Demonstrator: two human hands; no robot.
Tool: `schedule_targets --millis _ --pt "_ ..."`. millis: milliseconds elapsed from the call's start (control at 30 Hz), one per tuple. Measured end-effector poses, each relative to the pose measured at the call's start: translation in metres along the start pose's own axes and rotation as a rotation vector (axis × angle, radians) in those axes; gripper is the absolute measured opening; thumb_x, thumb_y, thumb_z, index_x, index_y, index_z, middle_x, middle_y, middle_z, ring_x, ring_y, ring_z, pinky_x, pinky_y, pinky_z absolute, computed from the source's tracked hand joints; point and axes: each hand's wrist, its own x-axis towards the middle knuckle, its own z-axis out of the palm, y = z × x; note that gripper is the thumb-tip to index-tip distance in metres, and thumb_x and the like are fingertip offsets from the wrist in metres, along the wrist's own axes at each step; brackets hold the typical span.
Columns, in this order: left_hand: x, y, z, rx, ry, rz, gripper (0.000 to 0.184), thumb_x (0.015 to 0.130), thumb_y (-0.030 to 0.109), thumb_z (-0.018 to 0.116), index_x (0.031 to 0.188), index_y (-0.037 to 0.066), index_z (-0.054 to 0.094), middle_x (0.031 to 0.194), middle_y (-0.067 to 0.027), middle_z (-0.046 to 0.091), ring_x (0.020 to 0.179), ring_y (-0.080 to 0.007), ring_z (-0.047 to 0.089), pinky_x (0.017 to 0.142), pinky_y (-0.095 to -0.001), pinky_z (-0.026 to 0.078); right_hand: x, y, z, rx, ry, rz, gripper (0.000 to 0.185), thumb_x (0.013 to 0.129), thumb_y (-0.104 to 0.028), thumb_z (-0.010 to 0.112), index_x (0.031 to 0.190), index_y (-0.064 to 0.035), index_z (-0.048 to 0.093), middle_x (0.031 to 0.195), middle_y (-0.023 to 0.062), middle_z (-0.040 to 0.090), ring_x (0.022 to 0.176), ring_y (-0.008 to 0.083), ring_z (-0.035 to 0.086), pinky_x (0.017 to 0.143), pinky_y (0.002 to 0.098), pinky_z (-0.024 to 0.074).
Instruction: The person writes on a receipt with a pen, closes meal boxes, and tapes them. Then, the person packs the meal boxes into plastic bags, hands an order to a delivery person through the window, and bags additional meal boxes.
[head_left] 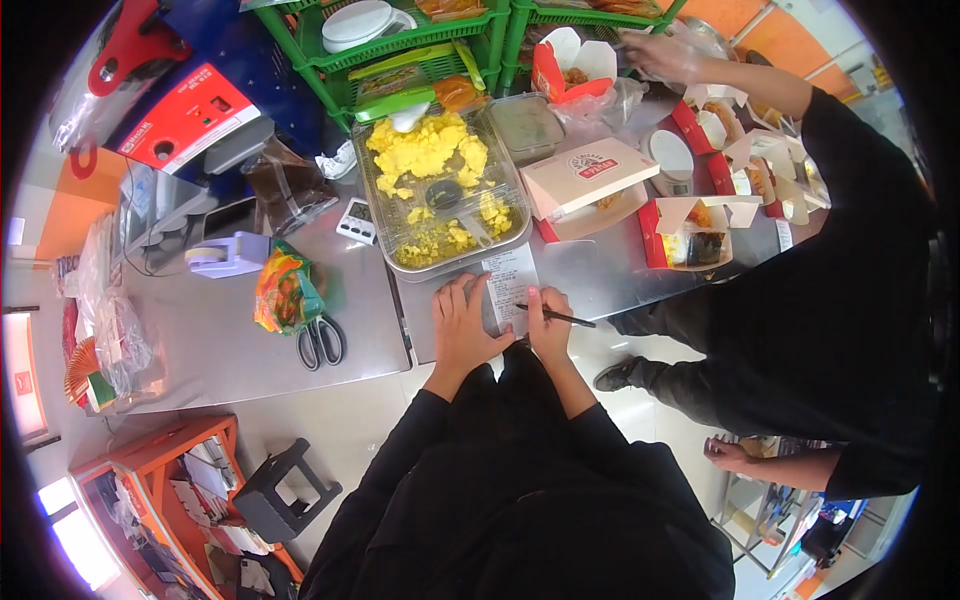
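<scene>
A printed paper receipt (512, 275) lies at the front edge of the metal table, below a clear-lidded tray (387, 225) of crumbly yellow food (430, 145). My left hand (461, 325) rests flat beside the receipt, fingers stretched out and touching its left edge. In my right hand (548, 325) a black pen (568, 317) is pinched, its tip over the lower part of the paper. Whether the tip touches the paper I cannot tell.
Scissors (321, 343), an orange-green packet (288, 290), a tape dispenser (228, 255) and a timer (356, 222) lie left. Food boxes (590, 185) and a scale (668, 160) stand right. Beside me a co-worker (830, 270) in black reaches toward the green rack (500, 50).
</scene>
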Motion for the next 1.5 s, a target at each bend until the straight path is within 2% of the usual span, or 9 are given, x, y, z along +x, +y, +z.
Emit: schedule_targets --millis 33,233,433,633,833,1033,1233,1433,1500 --pt "0.0002 0.0002 0.0001 0.003 0.000 0.002 0.080 0.054 0.033 0.074 0.125 0.009 0.047 0.121 -0.0128 0.041 0.114 -0.0352 0.037 0.100 -0.0466 0.029 -0.0001 0.0017 -0.0007 0.051 -0.012 0.096 0.029 0.084 -0.015 0.064 0.062 -0.0049 0.049 0.058 0.0056 0.048 0.060 0.0227 0.045 0.066 0.0351 0.0350" --pt "-0.0004 -0.0005 0.0019 0.014 0.002 0.003 0.080 0.054 0.034 0.074 0.126 0.009 0.047 0.121 -0.0132 0.041 0.115 -0.0355 0.037 0.100 -0.0468 0.028 0.0032 -0.0030 -0.0011 -0.060 -0.032 -0.180 0.032 0.086 -0.014 0.063 0.061 -0.0038 0.046 0.058 0.0082 0.048 0.056 0.0247 0.043 0.063 0.0362 0.0354" --pt "-0.0015 -0.0014 0.0030 -0.008 0.000 -0.006 0.080 0.054 0.033 0.074 0.125 0.008 0.047 0.121 -0.0132 0.042 0.115 -0.0356 0.037 0.100 -0.0468 0.028 0.0009 0.0012 -0.0025 -0.042 -0.003 -0.026 0.030 0.086 -0.013 0.062 0.062 -0.0039 0.047 0.058 0.0071 0.047 0.056 0.0243 0.045 0.064 0.0357 0.0359" --pt "-0.0014 -0.0018 0.0033 -0.004 0.004 0.000 0.079 0.055 0.032 0.073 0.125 0.008 0.047 0.121 -0.0132 0.041 0.115 -0.0353 0.037 0.100 -0.0465 0.028 -0.0006 0.0002 -0.0041 -0.072 -0.017 -0.182 0.032 0.087 -0.012 0.062 0.061 -0.0039 0.046 0.057 0.0065 0.051 0.059 0.0200 0.043 0.058 0.0339 0.0364" --pt "-0.0016 -0.0031 0.0054 -0.028 0.011 0.001 0.081 0.053 0.032 0.074 0.126 0.010 0.047 0.121 -0.0135 0.041 0.114 -0.0347 0.035 0.100 -0.0474 0.026 -0.0023 0.0011 -0.0046 -0.021 0.007 -0.001 0.030 0.086 -0.014 0.062 0.062 -0.0043 0.047 0.056 0.0067 0.046 0.058 0.0244 0.044 0.067 0.0357 0.0368" --pt "-0.0011 -0.0032 0.0053 -0.023 0.021 0.015 0.081 0.053 0.032 0.073 0.126 0.009 0.047 0.121 -0.0137 0.041 0.114 -0.0345 0.036 0.100 -0.0472 0.026 -0.0010 -0.0031 -0.0049 -0.048 -0.038 -0.177 0.031 0.086 -0.014 0.062 0.062 -0.0034 0.046 0.057 0.0088 0.045 0.056 0.0258 0.043 0.062 0.0370 0.0359" --pt "-0.0010 -0.0017 0.0032 -0.016 -0.003 -0.001 0.079 0.055 0.032 0.073 0.125 0.007 0.047 0.121 -0.0134 0.041 0.116 -0.0351 0.036 0.101 -0.0470 0.027 -0.0027 0.0018 -0.0058 0.004 0.006 -0.037 0.031 0.086 -0.012 0.062 0.061 -0.0030 0.045 0.056 0.0094 0.045 0.056 0.0263 0.043 0.061 0.0374 0.0356" --pt "-0.0019 -0.0018 0.0026 -0.010 -0.006 0.006 0.080 0.055 0.033 0.074 0.126 0.007 0.047 0.122 -0.0135 0.041 0.116 -0.0351 0.036 0.101 -0.0468 0.027 -0.0014 -0.0003 -0.0097 -0.016 -0.043 -0.214 0.031 0.086 -0.010 0.062 0.062 -0.0024 0.044 0.056 0.0100 0.044 0.055 0.0252 0.041 0.057 0.0371 0.0347" --pt "-0.0023 -0.0014 0.0017 -0.020 -0.015 -0.007 0.080 0.055 0.033 0.074 0.126 0.008 0.047 0.123 -0.0134 0.041 0.117 -0.0350 0.036 0.101 -0.0473 0.027 -0.0003 0.0023 -0.0098 -0.023 -0.006 -0.131 0.032 0.086 -0.011 0.061 0.062 -0.0024 0.043 0.056 0.0096 0.042 0.054 0.0242 0.039 0.055 0.0357 0.0339"
